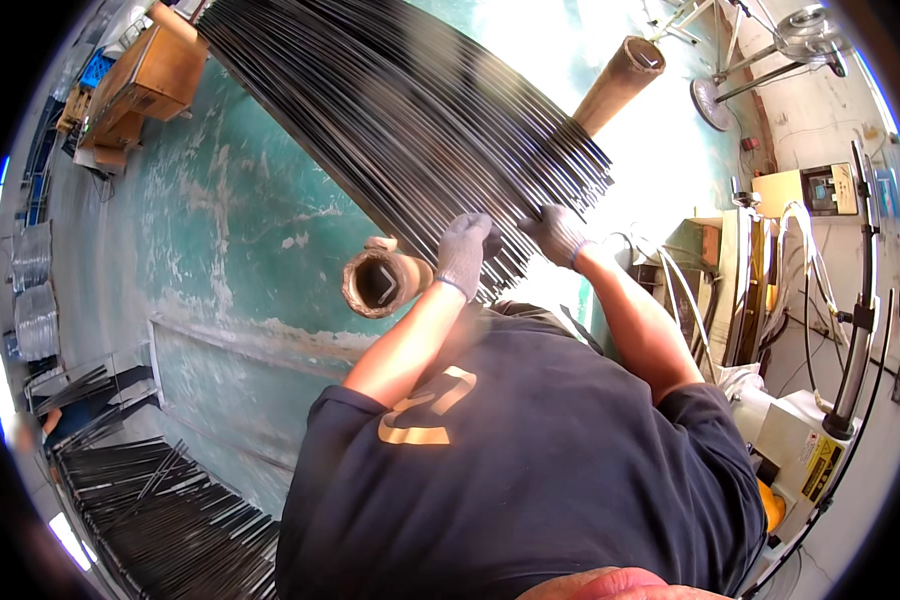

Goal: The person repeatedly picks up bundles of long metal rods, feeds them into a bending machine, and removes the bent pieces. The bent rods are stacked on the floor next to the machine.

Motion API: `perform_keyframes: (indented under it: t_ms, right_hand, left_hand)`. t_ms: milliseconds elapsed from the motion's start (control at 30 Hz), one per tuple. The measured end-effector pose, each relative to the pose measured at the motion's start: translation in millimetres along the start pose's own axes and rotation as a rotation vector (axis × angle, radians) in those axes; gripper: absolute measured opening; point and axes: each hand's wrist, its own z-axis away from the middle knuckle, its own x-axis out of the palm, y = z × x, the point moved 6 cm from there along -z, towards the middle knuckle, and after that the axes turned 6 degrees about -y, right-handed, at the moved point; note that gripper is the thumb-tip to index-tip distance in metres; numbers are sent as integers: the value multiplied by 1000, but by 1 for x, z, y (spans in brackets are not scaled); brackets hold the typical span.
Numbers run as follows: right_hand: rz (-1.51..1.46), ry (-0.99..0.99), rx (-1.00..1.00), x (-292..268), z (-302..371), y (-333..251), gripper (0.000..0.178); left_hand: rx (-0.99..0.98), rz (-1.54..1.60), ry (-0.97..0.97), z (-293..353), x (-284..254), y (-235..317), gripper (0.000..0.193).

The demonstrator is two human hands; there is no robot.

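Presently, I log: black rods (400, 130), long axis running forward-left from left hand (464, 252), nearer their left edge, and right hand (558, 234), by their near ends; fingers curled, grip I cannot tell.

- The green floor (260, 235), its paint worn to pale patches, stretches beneath the work and glares white at upper right.
- A broad layer of thin black rods (400, 120) lies lengthwise over it, side by side, hiding whatever bears them.
- A wooden cabinet (155, 75) stands on the floor at upper left.
- A round metal base (711, 105) rests on it at upper right.
- A second pile of dark rods (160, 510) lies at lower left; its support is unclear.
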Motion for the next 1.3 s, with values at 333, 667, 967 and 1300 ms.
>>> perform_keyframes:
  t_ms: [333, 667, 967, 1300]
  right_hand:
    - [-8, 27, 593, 49, 328, 58, 33]
    - [265, 530, 811, 109, 492, 67, 18]
    - [98, 686, 1106, 198, 672, 162, 21]
    - [-2314, 1864, -320, 221, 673, 179, 48]
  left_hand:
    - [-106, 540, -49, -22, 45, 9, 32]
    - [-329, 447, -157, 34, 57, -20, 17]
    - [-39, 396, -473, 106, 155, 81, 6]
    - [-178, 208, -955, 252, 364, -67, 13]
